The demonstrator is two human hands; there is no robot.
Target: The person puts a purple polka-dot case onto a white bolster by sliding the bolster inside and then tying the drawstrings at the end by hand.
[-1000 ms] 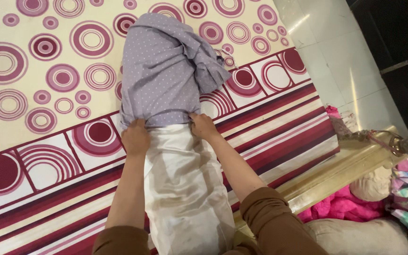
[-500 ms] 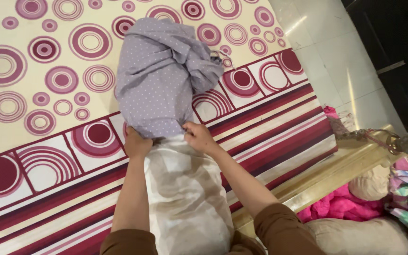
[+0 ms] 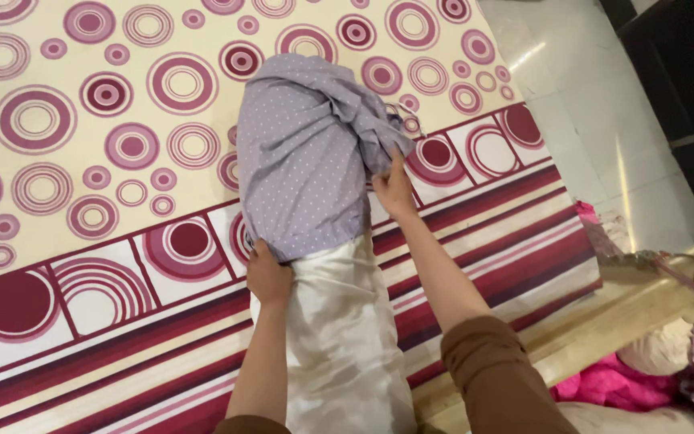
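- A white pillow (image 3: pixel 339 337) lies lengthwise on the bed, running from the near edge of the view toward the middle, its far end inside a lilac pillowcase with small white dots (image 3: pixel 307 161).
- The pillowcase covers the far part of the pillow; its open hem sits across the pillow about midway, and loose cloth is bunched and twisted at its far right corner.
- The left hand (image 3: pixel 269 273) is at the near left corner of the pillowcase, fingers curled shut on the hem where it meets the white pillow.
- The right hand (image 3: pixel 393 186) is farther up on the right side of the pillowcase, fingers closed on a fold of the bunched cloth.
- Both forearms reach out from brown sleeves (image 3: pixel 491 370) at the near edge.
- The bed is covered with a cream sheet printed with magenta rings and dark red stripes (image 3: pixel 82 145).
- To the right, pale floor tiles (image 3: pixel 588 120); near right, a pink cloth (image 3: pixel 604 382) beside a wooden bed edge (image 3: pixel 604 313).
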